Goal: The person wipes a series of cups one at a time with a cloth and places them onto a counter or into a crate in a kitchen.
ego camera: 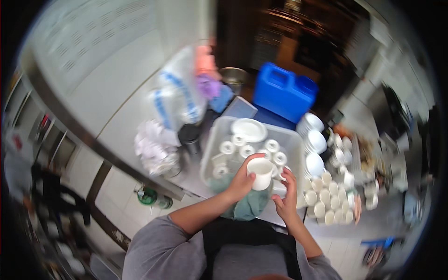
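Note:
A plain white cup [261, 179] is held in my left hand [241, 183], tilted so that its hollow inside faces me. Beside it on the right, my right hand [289, 201] has its fingers spread and nothing clearly in its grasp. Both hands are above the near side of a translucent plastic tub [206, 159]. Several white cups [247, 151] stand upside down in the tub, and white plates [249, 129] lie at its far side. A green cloth [253, 204] hangs over the tub's near edge, under my forearms.
Beyond the tub stands a blue jerrycan [281, 94]. On the right are stacked white bowls [315, 141] and rows of white cups [325, 201]. At the left are a dark tumbler [190, 137], crumpled white paper [154, 143] and a plastic bag [178, 92].

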`<action>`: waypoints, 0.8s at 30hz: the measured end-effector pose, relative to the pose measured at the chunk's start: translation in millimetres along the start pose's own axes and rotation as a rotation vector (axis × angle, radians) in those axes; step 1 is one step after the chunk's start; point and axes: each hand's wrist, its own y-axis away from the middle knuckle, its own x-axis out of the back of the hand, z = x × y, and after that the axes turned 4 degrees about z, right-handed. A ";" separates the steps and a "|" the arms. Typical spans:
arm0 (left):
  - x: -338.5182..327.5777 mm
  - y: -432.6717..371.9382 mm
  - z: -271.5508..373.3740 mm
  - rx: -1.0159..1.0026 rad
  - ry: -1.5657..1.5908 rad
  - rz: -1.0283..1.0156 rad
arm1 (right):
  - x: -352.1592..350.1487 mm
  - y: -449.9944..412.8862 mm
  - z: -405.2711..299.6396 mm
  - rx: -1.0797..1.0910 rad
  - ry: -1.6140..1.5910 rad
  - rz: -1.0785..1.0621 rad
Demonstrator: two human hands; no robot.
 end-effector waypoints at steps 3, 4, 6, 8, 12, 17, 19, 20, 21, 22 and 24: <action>-25.1 -6.0 -14.3 -0.164 -0.329 -0.276 | 1.2 8.2 -31.5 -0.231 -0.562 0.187; -31.6 -9.1 -15.8 -0.182 -0.399 -0.371 | 9.1 13.4 -31.1 -0.265 -0.502 0.181; -47.8 -10.6 -20.6 -0.159 -0.398 -0.525 | 25.2 31.4 -27.9 -0.358 -0.399 0.172; -53.8 -13.6 -19.3 -0.279 -0.651 -0.554 | 39.5 49.1 -23.2 -0.441 -0.361 0.221; -51.0 -39.0 -6.3 -0.288 -0.949 -0.541 | 80.9 110.3 -8.3 -0.554 -0.331 0.558; 3.1 -60.8 -3.1 -0.137 -1.585 -0.365 | 163.1 197.3 24.9 -0.544 0.516 1.061; 33.4 -64.6 -7.1 -0.035 -1.728 -0.363 | 194.6 221.9 45.7 -0.747 0.555 1.125; 49.6 -65.9 -9.6 0.012 -1.752 -0.369 | 206.5 229.4 57.2 -0.846 0.571 1.148; 60.4 -67.4 -11.7 0.064 -1.777 -0.374 | 213.0 234.4 71.7 -0.846 0.577 1.133; 66.5 -67.5 -12.5 0.104 -1.778 -0.369 | 218.8 235.2 86.8 -0.839 0.582 1.108; 77.2 -64.2 -12.6 0.200 -1.785 -0.331 | 227.4 228.2 109.7 -0.881 0.559 1.028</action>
